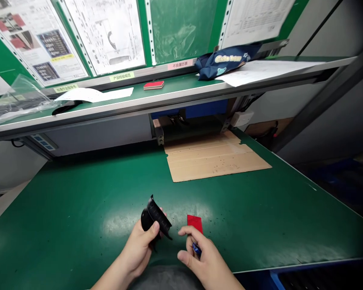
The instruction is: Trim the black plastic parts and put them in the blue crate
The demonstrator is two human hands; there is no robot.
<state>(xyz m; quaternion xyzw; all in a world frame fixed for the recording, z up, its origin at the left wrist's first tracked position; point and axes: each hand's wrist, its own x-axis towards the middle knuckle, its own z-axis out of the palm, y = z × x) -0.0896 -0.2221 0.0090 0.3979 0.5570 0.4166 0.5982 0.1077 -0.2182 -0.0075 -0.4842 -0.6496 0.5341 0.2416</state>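
Observation:
My left hand (141,245) is closed around a black curved plastic part (157,217), its thumb pressed on the part's near side. The part is tilted, with a ribbed curved face and thin pointed ends. To the right, my right hand (201,255) has its thumb and index finger apart, while the other fingers curl around a small blue tool (196,249). Most of that tool is hidden in the palm, so its kind does not show. Just beyond the right fingers a red flat piece (195,222) lies on the green tabletop (109,193).
A cardboard sheet (211,159) lies at the back of the table, with dark crumbs on it. Above runs a shelf (115,106) holding a dark blue pouch (226,62), papers, a red-topped block (153,85) and clear plastic bags. A blue bin (278,280) is at lower right.

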